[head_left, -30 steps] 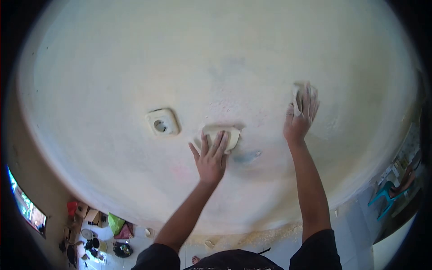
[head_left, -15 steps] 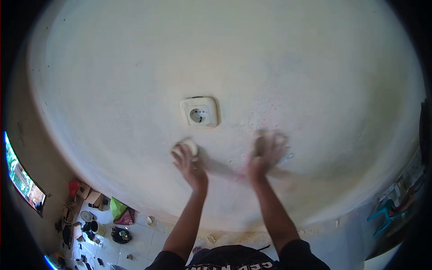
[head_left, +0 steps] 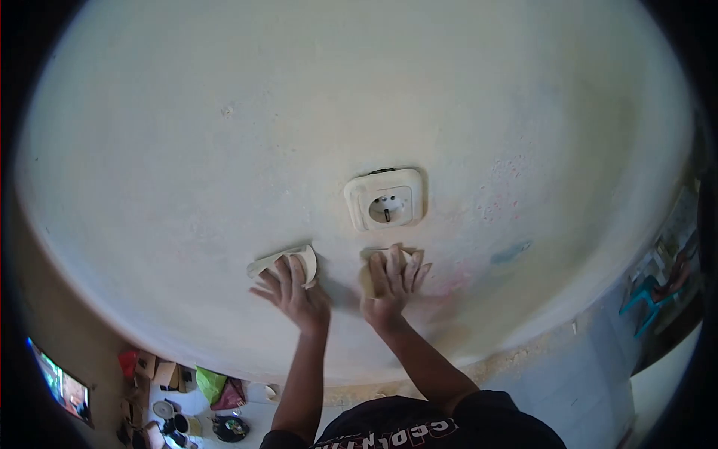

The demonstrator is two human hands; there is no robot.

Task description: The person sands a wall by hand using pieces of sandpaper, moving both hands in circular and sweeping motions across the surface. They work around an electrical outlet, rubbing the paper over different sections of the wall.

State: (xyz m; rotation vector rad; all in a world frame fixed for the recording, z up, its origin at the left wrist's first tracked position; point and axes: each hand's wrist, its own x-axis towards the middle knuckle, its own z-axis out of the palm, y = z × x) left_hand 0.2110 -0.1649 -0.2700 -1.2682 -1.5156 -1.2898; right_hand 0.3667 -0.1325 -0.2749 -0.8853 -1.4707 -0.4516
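Observation:
My left hand (head_left: 298, 299) presses a pale, curling piece of sandpaper (head_left: 309, 263) against the wall (head_left: 224, 179), its fingers spread over the sheet. To its right, my right hand (head_left: 389, 299) holds a tan folded piece of sandpaper (head_left: 367, 283) to the same surface, partly hidden behind the fingers. Both hands are just below the white wall socket (head_left: 385, 200), the right one closer to it. Whitish dust coats the right fingers. Pink specks and a bluish patch (head_left: 511, 252) mark the wall on the right.
Down at the left on the tiled floor are a green bag (head_left: 210, 384), cardboard boxes (head_left: 170, 376), a bucket (head_left: 187, 425) and a black bag (head_left: 229, 428). A teal plastic chair (head_left: 642, 301) stands at the far right, with part of a person by it.
My right hand has moved left across the wall, closer to my left hand and under the socket. The view has shifted left, and more of the left sheet shows.

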